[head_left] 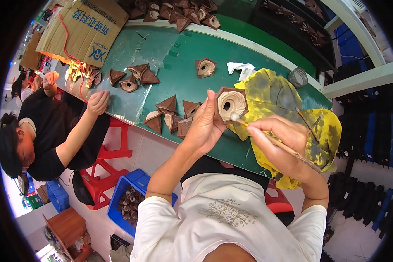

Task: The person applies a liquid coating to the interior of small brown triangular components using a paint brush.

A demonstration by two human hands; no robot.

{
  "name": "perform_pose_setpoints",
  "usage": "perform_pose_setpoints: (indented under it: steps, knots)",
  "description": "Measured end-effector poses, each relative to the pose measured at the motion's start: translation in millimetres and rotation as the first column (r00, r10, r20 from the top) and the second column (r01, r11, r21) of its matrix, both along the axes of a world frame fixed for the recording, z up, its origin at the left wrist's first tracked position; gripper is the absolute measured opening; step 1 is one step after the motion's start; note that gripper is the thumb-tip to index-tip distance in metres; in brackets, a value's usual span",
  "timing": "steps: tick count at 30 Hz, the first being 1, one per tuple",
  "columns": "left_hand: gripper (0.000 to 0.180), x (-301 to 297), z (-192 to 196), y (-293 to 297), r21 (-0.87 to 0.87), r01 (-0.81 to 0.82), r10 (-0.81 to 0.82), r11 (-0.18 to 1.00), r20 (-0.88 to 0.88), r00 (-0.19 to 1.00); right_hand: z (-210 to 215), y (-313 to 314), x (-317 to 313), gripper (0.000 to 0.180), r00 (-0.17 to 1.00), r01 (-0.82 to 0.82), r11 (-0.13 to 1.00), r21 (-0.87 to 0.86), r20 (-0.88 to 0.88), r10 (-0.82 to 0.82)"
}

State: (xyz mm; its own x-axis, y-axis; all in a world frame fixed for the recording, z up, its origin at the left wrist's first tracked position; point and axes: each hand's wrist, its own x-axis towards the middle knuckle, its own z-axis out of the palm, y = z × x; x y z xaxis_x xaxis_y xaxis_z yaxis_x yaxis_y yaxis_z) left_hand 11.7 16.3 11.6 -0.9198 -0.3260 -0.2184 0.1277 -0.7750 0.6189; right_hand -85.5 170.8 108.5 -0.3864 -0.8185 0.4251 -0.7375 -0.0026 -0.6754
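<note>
My left hand (201, 126) grips a brown angular piece (237, 100) by its left edge, the thumb along its side. The piece has a cream, ridged hollow facing up with a dark hole in it. In my right hand (284, 142) is a paintbrush (300, 158), its wooden handle slanting down to the right. The pale brush tip meets the lower part of the cream hollow, or hovers just over it; I cannot tell which. Similar pieces lie on the green table (183, 54), including a single one (205, 68) beyond my left hand and a cluster (167, 105) beside it.
A stained yellow cloth (266, 83) carries more brushes (308, 124) on the right. Behind it are a glass jar (298, 77) and a white rag (241, 69). A co-worker (56, 126) sits at the left by a cardboard box (85, 30). A blue crate (118, 205) stands below.
</note>
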Motion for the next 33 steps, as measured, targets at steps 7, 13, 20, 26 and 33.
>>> perform_pose_setpoints:
  steps: [7,13,20,26,33]
  knots:
    - [0.060,-1,-3,4,0.201,-0.003,0.010,0.980,-0.031,0.999,-2,-4,2,0.011,0.999,-0.023,0.998,-0.064,0.029,0.025]
    - [0.059,0,-3,4,0.161,-0.006,0.007,0.987,-0.005,1.000,2,0,-5,0.012,0.993,0.035,0.997,-0.063,-0.110,-0.042]
    - [0.059,1,-4,5,0.154,0.018,-0.018,0.988,-0.003,1.000,1,-1,-14,0.011,0.994,-0.002,0.999,-0.033,-0.110,-0.001]
    - [0.061,0,0,6,0.070,0.023,-0.022,0.997,-0.015,1.000,1,-9,-20,0.012,0.993,0.028,0.998,-0.050,-0.115,-0.033]
    - [0.060,1,-1,10,0.115,-0.002,-0.002,0.993,0.031,1.000,-6,-22,-10,0.013,0.997,0.034,0.991,-0.132,-0.063,-0.042]
